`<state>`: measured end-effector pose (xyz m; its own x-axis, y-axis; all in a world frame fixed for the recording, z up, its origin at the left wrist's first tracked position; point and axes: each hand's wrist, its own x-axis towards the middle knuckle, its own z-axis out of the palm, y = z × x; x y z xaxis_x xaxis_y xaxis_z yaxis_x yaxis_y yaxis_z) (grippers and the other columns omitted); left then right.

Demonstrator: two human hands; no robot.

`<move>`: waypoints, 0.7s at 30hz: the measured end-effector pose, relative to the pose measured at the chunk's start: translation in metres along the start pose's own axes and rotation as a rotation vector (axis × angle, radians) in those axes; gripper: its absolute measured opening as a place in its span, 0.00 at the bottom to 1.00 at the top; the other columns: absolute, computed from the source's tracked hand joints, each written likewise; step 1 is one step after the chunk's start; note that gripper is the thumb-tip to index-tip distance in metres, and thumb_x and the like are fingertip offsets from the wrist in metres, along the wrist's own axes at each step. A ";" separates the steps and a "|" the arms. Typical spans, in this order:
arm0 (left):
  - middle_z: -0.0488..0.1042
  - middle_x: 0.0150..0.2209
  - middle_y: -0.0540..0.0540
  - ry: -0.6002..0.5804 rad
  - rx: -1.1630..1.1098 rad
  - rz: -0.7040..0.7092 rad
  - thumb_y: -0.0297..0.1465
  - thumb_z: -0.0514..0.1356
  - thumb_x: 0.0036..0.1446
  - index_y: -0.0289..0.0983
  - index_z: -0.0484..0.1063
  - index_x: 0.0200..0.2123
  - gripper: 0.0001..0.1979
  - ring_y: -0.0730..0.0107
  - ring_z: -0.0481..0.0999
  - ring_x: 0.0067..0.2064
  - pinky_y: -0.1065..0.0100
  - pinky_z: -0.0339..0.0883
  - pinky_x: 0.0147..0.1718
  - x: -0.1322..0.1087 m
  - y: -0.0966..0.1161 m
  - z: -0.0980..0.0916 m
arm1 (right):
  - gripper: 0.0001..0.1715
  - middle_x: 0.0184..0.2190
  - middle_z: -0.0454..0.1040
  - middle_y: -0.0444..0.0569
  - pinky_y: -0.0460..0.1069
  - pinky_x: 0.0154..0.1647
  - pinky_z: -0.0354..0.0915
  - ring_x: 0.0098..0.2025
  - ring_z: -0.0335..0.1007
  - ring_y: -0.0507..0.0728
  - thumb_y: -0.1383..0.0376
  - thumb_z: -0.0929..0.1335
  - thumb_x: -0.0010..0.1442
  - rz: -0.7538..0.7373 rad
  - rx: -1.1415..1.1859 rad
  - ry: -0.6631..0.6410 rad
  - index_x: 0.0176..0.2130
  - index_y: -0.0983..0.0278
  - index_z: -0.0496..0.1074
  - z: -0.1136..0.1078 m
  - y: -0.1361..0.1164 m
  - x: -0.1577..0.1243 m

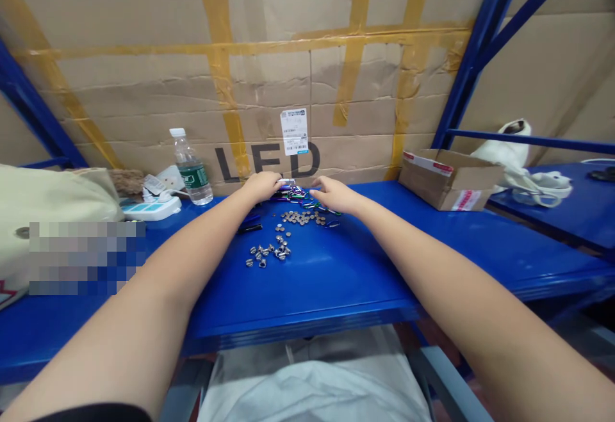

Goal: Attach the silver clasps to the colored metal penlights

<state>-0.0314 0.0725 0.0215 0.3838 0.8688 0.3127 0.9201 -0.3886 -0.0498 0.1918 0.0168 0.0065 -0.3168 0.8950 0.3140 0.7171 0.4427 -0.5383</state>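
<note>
Both my arms reach far forward over a blue metal shelf [336,275]. My left hand [263,186] rests with curled fingers on the left side of a small heap of coloured clips [295,196] near the cardboard wall. My right hand [333,193] lies on the right side of the same heap, fingers bent down onto it. What either hand grips is too small to make out. In front of the heap lie several small round metal discs [302,218], and nearer to me a cluster of small silver metal pieces [268,253]. A dark pen-like object [250,227] lies left of the discs.
A plastic water bottle [191,167] stands at the back left beside a white power strip [150,207] and a cream bag [52,217]. An open cardboard box [444,178] sits at the right, white plush toys [521,166] beyond it. A taped cardboard wall [288,76] closes the back.
</note>
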 end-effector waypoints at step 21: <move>0.78 0.41 0.44 -0.252 -0.038 0.137 0.37 0.55 0.56 0.38 0.75 0.37 0.13 0.61 0.75 0.42 0.66 0.65 0.40 -0.112 -0.015 -0.026 | 0.13 0.39 0.78 0.48 0.47 0.33 0.60 0.39 0.72 0.57 0.65 0.69 0.52 -0.162 -0.415 -0.403 0.40 0.61 0.77 -0.015 -0.018 -0.015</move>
<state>-0.0901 -0.0266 0.0117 0.5157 0.8546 0.0600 0.8567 -0.5143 -0.0384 0.1935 -0.0057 0.0232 -0.5948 0.8039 0.0013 0.7966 0.5897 -0.1329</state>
